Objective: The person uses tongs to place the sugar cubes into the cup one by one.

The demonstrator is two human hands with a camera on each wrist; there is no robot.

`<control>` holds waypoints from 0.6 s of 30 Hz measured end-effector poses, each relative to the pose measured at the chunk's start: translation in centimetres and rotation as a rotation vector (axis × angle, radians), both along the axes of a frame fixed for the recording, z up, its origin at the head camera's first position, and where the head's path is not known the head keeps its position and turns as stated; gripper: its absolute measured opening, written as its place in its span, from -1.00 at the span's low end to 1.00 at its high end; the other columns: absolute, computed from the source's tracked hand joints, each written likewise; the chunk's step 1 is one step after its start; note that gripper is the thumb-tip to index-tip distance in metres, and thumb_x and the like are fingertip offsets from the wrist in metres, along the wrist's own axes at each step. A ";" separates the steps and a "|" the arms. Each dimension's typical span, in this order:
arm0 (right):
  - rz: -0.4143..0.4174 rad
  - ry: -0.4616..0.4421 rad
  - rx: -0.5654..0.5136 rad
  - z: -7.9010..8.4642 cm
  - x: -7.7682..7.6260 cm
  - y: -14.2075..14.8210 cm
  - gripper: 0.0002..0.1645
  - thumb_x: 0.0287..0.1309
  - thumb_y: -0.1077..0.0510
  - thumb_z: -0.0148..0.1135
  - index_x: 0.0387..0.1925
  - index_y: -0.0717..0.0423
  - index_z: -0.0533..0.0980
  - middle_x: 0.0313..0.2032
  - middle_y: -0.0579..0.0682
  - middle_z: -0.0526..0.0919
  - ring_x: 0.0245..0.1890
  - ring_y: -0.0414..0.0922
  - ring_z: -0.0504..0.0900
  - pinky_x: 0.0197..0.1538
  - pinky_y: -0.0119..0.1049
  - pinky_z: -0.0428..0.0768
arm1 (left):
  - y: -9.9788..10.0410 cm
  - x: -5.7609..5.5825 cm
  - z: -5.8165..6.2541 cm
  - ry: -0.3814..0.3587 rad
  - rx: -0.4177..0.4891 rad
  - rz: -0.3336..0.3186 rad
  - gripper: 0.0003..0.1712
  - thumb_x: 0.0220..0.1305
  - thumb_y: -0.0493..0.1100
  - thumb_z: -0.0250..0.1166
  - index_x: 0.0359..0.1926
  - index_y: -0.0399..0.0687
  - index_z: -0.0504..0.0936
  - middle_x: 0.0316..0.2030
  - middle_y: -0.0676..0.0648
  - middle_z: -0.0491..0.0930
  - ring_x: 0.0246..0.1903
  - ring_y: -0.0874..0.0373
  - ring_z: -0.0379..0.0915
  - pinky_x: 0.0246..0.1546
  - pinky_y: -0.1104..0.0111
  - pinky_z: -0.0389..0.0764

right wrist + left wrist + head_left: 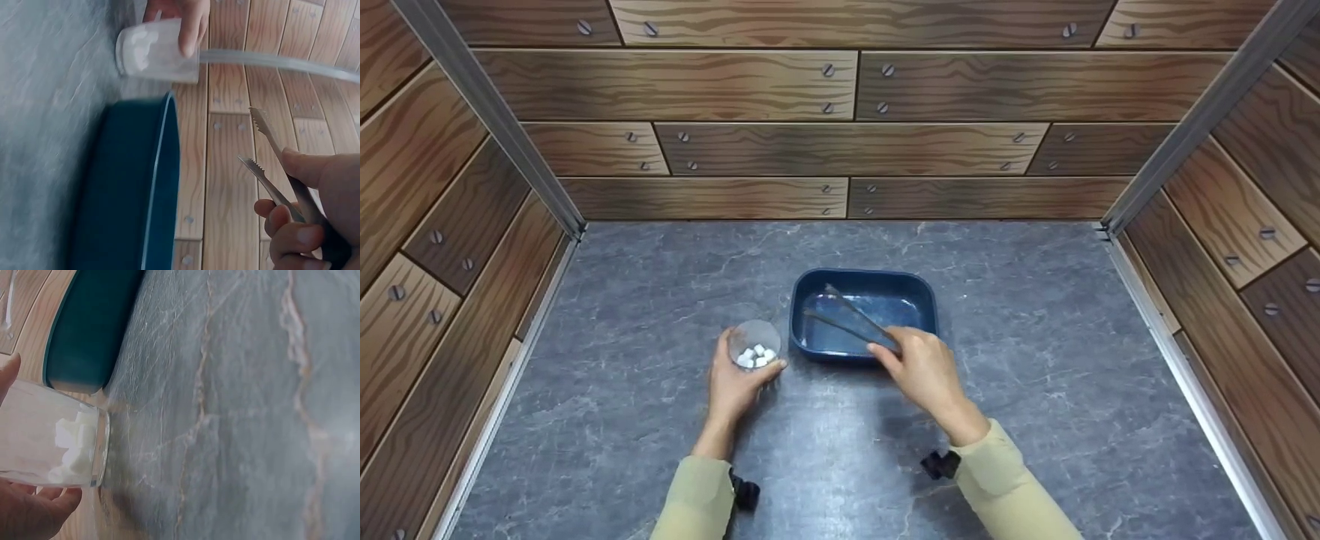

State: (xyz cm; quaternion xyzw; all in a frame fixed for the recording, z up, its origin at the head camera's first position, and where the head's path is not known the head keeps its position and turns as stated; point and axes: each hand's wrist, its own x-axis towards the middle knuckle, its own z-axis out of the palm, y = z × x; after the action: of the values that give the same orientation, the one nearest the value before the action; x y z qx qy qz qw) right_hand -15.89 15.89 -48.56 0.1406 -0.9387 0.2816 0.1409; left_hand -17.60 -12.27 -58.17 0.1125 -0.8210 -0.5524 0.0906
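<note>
A clear glass [754, 334] stands upright at the tabletop, just left of a dark blue rectangular dish [911, 300]. My left hand [733, 386] holds the glass, thumb on its near side and fingers round the left. Several white cubes [77, 444] lie at the bottom of the glass. Over the dish, my right hand [926, 371] grips metal tongs [304, 199] between thumb and fingers. The tongs' serrated tips point left toward the glass, spread apart with nothing between them. In the right wrist view, the tips sit higher than the dish rim.
Grey marbled tabletop [622, 360] surrounds the glass and dish. Wood-patterned panels [840, 150] rise at the back and both sides. Metal edge strips [1185, 375] run along the side borders. Each wrist wears a small black device [941, 465].
</note>
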 end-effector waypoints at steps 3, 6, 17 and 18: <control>-0.040 -0.011 -0.026 -0.5 0.1 1.3 -0.68 0.18 -0.01 0.38 -0.20 0.17 0.68 -0.47 -0.02 0.62 -0.63 -0.20 0.42 -0.52 -0.25 0.48 | 0.0 0.0 0.0 0.002 0.004 -0.008 0.28 -0.30 0.04 0.69 0.41 -0.25 0.20 0.31 -0.37 0.31 0.27 -0.25 0.25 0.27 0.00 0.29; -0.099 -0.015 -0.041 -1.0 0.2 2.7 -0.63 0.18 0.00 0.38 -0.14 0.22 0.67 -0.40 0.05 0.68 -0.59 -0.18 0.49 -0.48 -0.19 0.52 | -0.1 -0.1 0.0 0.011 0.019 -0.013 0.26 -0.30 0.02 0.70 0.40 -0.24 0.21 0.31 -0.36 0.31 0.28 -0.23 0.24 0.28 0.02 0.28; -0.292 -0.020 -0.069 -2.4 0.3 8.0 -0.59 0.21 0.00 0.36 -0.11 0.28 0.65 -0.53 0.05 0.64 -0.65 -0.13 0.48 -0.56 -0.16 0.47 | 0.0 -0.1 -0.2 0.013 0.022 -0.006 0.24 -0.30 0.01 0.70 0.38 -0.21 0.22 0.30 -0.35 0.31 0.27 -0.23 0.25 0.27 0.01 0.29; -0.311 -0.033 -0.069 -2.4 0.3 8.5 -0.58 0.22 -0.01 0.36 -0.09 0.28 0.65 -0.53 0.05 0.65 -0.65 -0.12 0.50 -0.55 -0.14 0.47 | -0.1 -0.1 -0.2 0.008 0.021 -0.007 0.24 -0.29 0.01 0.70 0.38 -0.21 0.22 0.31 -0.35 0.31 0.27 -0.24 0.25 0.27 0.01 0.29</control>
State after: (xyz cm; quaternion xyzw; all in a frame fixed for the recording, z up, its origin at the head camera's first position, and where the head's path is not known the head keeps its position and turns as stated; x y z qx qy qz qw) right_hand -15.60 24.40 -51.00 -0.0163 -0.9411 0.2906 0.1720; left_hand -17.73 -12.34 -58.42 0.1082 -0.8153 -0.5616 0.0907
